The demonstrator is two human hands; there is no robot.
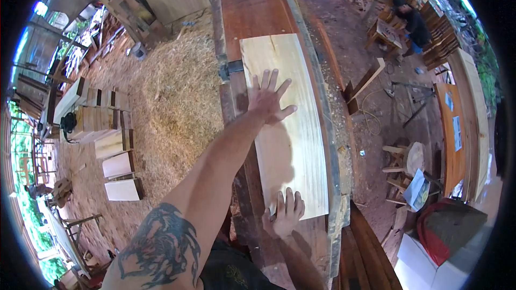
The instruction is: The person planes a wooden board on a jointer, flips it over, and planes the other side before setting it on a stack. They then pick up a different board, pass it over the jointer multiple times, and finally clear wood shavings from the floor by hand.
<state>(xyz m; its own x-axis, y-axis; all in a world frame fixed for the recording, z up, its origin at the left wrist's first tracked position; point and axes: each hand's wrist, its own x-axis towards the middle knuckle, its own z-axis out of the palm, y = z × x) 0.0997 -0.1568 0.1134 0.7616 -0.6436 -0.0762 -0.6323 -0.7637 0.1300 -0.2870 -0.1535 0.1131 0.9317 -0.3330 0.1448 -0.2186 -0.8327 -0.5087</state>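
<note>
A pale wooden board (303, 150) lies lengthwise on a long reddish-brown workbench (255, 11). My left hand (266, 101) rests palm down on the far half of the board, with its fingers spread. At the near end, my right hand (284, 219) has its fingers stretched over the board's edge, and its thumb points to the left. Neither hand appears to hold a tool. A small dark block (235, 66) is beside the board's left edge.
Wood shavings (183, 80) cover the floor on the left, near stacked timber blocks (97, 118). To the right are a round-topped stool (415, 157), an orange-brown panel (450, 139) and a yellow cord (371, 121). A person (414, 24) bends over a wooden chair (384, 33) at the back right.
</note>
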